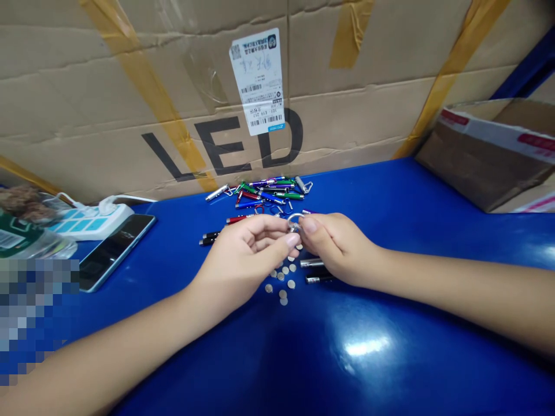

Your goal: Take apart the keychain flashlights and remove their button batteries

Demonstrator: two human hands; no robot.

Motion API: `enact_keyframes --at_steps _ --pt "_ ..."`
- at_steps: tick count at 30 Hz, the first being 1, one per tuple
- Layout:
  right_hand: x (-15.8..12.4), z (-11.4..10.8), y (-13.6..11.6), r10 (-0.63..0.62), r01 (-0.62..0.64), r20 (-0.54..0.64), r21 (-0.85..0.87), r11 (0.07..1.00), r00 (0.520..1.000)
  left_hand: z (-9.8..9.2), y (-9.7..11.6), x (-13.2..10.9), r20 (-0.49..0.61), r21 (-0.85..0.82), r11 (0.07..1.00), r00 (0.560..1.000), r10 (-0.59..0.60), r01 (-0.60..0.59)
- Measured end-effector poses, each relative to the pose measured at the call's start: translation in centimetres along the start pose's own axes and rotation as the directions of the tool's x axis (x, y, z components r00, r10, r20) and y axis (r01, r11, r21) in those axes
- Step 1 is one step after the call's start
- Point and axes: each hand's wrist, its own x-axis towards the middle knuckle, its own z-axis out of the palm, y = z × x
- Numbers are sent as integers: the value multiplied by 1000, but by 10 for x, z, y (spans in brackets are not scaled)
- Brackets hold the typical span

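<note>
Between my two hands is a small silver carabiner clip (295,217), its curved loop showing above the fingertips. My left hand (236,254) pinches its lower end between thumb and fingers. From the other side, my right hand (342,245) closes thumb and forefinger on the loop; whatever else may be in its palm is hidden. Below the hands, several small round button cells (281,277) are scattered on the blue table (303,364). A silver tube (311,263) and a black tube (318,279) lie partly under my right hand.
Behind the hands lies a heap of colored metal penlight-like tubes (277,188) with clips. A phone (117,251), a white power strip (93,222) and a bottle (26,231) stand left. A large cardboard box (347,121) backs the table; an open carton (477,156) is right.
</note>
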Motion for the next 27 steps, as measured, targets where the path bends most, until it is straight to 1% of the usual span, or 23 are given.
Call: enact_keyframes --at_steps 1,2,3,4,5,6,7,8,9,10,11,12,13,14,15,16,17,18,19,20,22,25,27 --pt "0 0 0 19 -19 -11 -14 1000 1000 -1 0 0 -20 137 988 997 79 -76" --pt "-1 1 -1 37 -38 -22 -33 999 999 -2 0 0 -23 292 944 986 165 -151" --pt "-1 2 -1 56 -58 -30 -56 997 998 -3 1 1 -2 450 865 968 252 -224" --pt "-2 4 -1 77 -80 -38 -83 993 996 -4 1 1 40 594 748 939 340 -296" --pt "-2 5 -1 104 -109 -47 -109 988 993 -5 1 2 101 712 600 898 428 -366" --pt "-2 7 -1 138 -144 -57 -130 981 989 -7 0 2 177 799 428 847 502 -421" --pt "-2 8 -1 175 -183 -69 -141 973 982 -7 -1 3 259 854 249 789 557 -456" --pt "-1 10 -1 211 -221 -78 -145 964 974 -8 -2 4 337 881 77 734 589 -466" --pt "0 11 -1 242 -252 -83 -148 956 967 -7 -3 4 404 888 -74 693 597 -454" --pt "2 12 -1 261 -272 -84 -156 950 962 -7 -3 4 457 881 -194 670 585 -432" --pt "3 11 -2 269 -279 -77 -176 944 960 -5 -3 5 492 869 -276 663 565 -410" --pt "5 11 -2 267 -276 -71 -215 937 961 -4 -3 5 510 860 -322 667 543 -396" --pt "7 9 -3 263 -270 -63 -270 924 963 -3 -1 6 510 860 -331 679 527 -389" --pt "9 8 -4 259 -262 -54 -336 905 964 -3 1 7 491 871 -301 703 515 -388" --pt "11 6 -5 256 -253 -48 -405 879 965 -2 3 8 450 893 -232 738 502 -387" --pt "13 4 -6 258 -249 -47 -470 847 965 -2 6 9 392 916 -126 781 486 -381" --pt "15 3 -7 263 -251 -52 -521 816 963 -2 9 11 323 930 3 824 465 -366" --pt "16 2 -8 270 -259 -63 -551 793 961 -2 13 12 259 928 135 860 441 -348" --pt "18 2 -9 276 -269 -75 -561 783 958 -2 15 14 204 910 251 885 419 -329" --pt "19 2 -9 281 -285 -93 -551 784 955 -2 18 15 168 885 341 900 403 -318" --pt "21 3 -9 292 -316 -128 -483 817 948 -2 20 17 122 837 456 915 385 -304" --pt "21 7 -6 295 -333 -165 -310 890 941 2 16 19 74 776 569 934 350 -274" --pt "19 10 -4 303 -336 -191 -178 925 934 5 12 21 44 749 609 937 346 -260"
